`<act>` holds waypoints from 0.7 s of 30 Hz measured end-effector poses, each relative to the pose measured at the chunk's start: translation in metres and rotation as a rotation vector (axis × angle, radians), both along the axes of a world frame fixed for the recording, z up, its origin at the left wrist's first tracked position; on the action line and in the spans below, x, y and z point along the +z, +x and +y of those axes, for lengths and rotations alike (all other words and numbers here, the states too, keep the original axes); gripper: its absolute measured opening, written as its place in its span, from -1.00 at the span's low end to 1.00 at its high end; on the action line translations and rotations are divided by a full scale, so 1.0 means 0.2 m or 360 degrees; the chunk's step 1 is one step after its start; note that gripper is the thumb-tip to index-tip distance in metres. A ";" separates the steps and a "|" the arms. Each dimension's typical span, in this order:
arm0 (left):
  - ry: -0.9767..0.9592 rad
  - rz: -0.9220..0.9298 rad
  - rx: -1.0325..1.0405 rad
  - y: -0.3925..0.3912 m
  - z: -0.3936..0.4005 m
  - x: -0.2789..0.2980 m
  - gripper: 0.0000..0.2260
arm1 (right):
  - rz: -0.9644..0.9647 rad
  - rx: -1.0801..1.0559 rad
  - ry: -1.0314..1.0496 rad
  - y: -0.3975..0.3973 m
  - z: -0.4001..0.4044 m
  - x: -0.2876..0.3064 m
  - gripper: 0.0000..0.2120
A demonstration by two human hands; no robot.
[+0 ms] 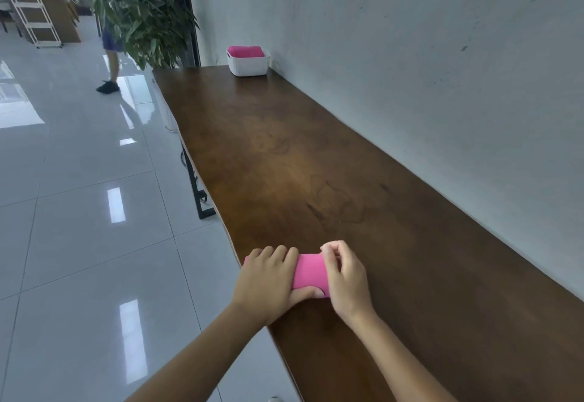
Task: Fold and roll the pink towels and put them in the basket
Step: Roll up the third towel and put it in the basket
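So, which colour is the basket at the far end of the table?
White basket, seen in the head view.

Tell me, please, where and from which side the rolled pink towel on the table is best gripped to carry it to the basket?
Probably around its middle, from above. The rolled pink towel lies flat along the table's near edge, and a wrap across the roll should keep it from unrolling. The left hand and right hand grip its two ends now; the middle is bare.

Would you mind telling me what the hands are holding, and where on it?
Both grip one rolled pink towel lying on the table: the left hand wraps its left end, the right hand its right end.
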State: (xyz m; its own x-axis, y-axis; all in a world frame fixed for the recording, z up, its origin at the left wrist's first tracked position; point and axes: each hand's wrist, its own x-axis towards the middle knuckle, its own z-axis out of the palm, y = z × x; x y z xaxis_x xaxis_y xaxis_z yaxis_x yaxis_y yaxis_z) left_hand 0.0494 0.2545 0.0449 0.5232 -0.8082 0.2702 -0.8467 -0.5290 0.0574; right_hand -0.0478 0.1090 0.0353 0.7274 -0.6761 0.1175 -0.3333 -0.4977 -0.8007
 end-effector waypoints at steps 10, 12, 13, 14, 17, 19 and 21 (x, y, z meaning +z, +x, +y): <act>0.0132 0.0257 -0.0143 0.00 0.01 0.06 -0.29 | 0.0003 -0.0011 -0.0163 -0.10 0.07 -0.02 -0.63; 0.0114 0.0150 -0.0205 -0.02 0.02 0.05 -0.20 | 0.0137 0.0003 -0.0107 -0.08 0.06 0.05 -0.58; 0.0122 0.0133 -0.0207 -0.03 0.02 0.05 -0.17 | 0.0211 0.0013 -0.0088 -0.07 0.05 0.08 -0.56; 0.0129 0.0148 -0.0184 -0.04 0.02 0.05 -0.17 | 0.0285 0.0021 -0.0080 -0.06 0.05 0.11 -0.54; 0.0063 0.0279 -0.0068 -0.07 0.03 0.08 -0.21 | 0.0399 0.0060 -0.0035 -0.03 0.06 0.20 -0.51; -0.0043 0.0446 0.0023 -0.06 0.05 0.10 -0.29 | 0.0293 0.0101 0.0141 -0.03 0.07 0.24 -0.51; -0.0192 0.0726 0.0129 -0.04 0.08 0.11 -0.37 | 0.0080 0.0158 0.0423 -0.04 0.07 0.25 -0.48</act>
State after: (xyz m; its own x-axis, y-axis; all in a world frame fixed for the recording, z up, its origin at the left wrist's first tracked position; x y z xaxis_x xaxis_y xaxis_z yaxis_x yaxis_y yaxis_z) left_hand 0.0413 0.2697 0.0670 0.6702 -0.7370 0.0876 -0.6771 -0.5589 0.4787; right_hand -0.0558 0.1232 0.0850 0.7921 -0.6034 -0.0923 -0.3361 -0.3048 -0.8911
